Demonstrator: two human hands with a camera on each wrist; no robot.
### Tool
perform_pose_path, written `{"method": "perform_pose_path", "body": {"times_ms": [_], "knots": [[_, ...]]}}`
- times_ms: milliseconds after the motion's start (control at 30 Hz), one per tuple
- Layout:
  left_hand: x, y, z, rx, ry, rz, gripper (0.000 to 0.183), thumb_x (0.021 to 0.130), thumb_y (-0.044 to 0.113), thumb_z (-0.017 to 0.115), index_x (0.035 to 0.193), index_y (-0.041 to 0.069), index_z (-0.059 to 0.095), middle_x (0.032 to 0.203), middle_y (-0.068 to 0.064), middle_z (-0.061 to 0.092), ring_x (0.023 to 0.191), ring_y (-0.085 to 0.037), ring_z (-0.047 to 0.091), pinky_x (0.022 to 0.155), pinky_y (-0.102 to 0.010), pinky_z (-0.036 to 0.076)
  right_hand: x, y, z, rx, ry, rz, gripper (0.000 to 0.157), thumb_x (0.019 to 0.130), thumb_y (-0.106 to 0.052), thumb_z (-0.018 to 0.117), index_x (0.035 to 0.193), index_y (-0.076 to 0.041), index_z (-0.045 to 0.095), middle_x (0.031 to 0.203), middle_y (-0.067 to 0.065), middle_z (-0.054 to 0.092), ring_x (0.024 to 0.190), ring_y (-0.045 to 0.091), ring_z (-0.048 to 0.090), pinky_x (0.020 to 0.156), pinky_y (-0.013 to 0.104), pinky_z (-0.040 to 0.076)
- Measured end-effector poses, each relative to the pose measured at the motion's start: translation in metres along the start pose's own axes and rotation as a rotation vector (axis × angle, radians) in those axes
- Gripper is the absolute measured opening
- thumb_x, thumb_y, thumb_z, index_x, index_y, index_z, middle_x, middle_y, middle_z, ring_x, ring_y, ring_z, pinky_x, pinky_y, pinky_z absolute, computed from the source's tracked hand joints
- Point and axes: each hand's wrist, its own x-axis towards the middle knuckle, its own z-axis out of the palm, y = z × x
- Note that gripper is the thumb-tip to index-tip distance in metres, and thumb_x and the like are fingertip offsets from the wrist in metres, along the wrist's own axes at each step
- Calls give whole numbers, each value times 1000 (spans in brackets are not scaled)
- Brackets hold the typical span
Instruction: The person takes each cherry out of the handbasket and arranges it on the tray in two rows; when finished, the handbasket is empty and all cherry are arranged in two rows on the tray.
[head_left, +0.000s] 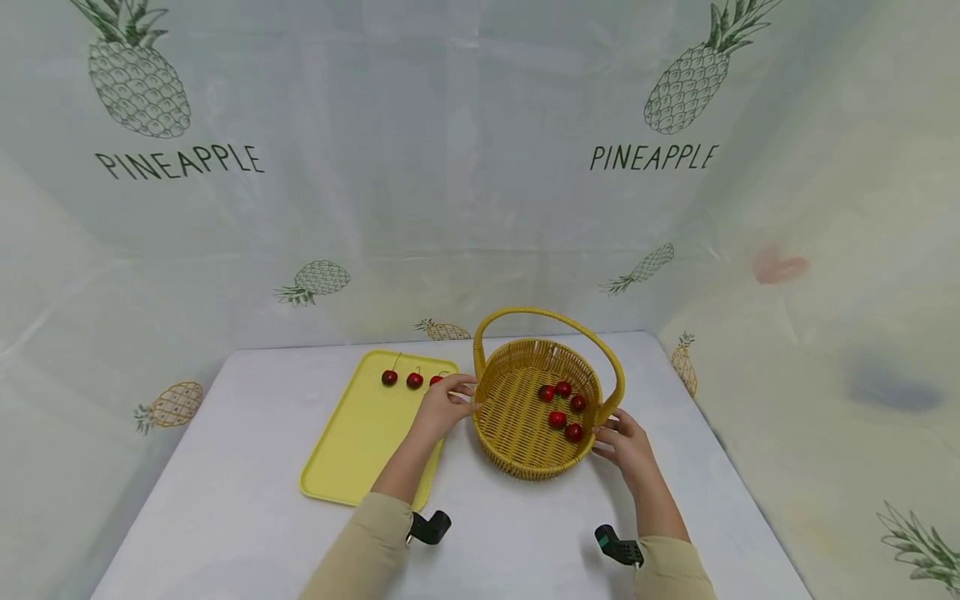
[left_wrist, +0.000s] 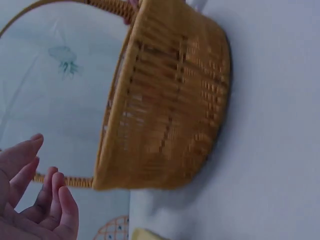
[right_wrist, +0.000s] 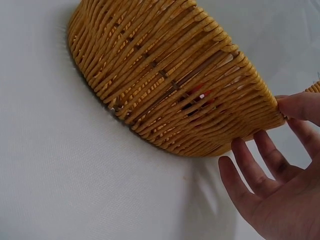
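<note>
A round yellow-brown wicker basket (head_left: 525,471) with a tall arched handle (head_left: 540,312) stands on the table. Several dark red cherries (head_left: 557,419) lie in its right half. At the basket's left side is my left hand (head_left: 447,404), thumb and fingers apart beside the handle's base; in the left wrist view this hand (left_wrist: 40,200) curls round nothing. My right hand (head_left: 628,446) holds the basket's right edge by the other handle base. The right wrist view shows its thumb (right_wrist: 300,106) over the rim and the other fingers spread along the outer wall.
Left of the basket lies a yellow tray (head_left: 360,442), partly beneath my left forearm. Three cherries (head_left: 414,380) with stems sit along its far end, the rightmost partly hidden by my left hand. A pineapple-print sheet (head_left: 450,167) hangs behind the white table (head_left: 247,467).
</note>
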Motion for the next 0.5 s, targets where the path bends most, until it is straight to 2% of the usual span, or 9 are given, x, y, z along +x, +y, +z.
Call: {"method": "perform_pose_path", "body": {"times_ms": [233, 500], "knots": [[-2, 12, 29, 44, -81, 38, 40, 83, 3, 77, 121, 4, 65, 110, -21, 62, 87, -23, 60, 70, -32, 52, 1, 0, -2, 5, 7, 5, 57, 95, -9, 61, 147, -7, 38, 131, 22, 45, 106, 26, 59, 92, 46, 49], [0, 24, 52, 111, -173, 44, 41, 84, 9, 78, 123, 7, 66, 108, -14, 64, 91, -22, 62, 72, -34, 52, 2, 2, -2, 2, 8, 10, 57, 95, -10, 61, 147, -7, 38, 129, 21, 45, 103, 24, 59, 91, 45, 50]]}}
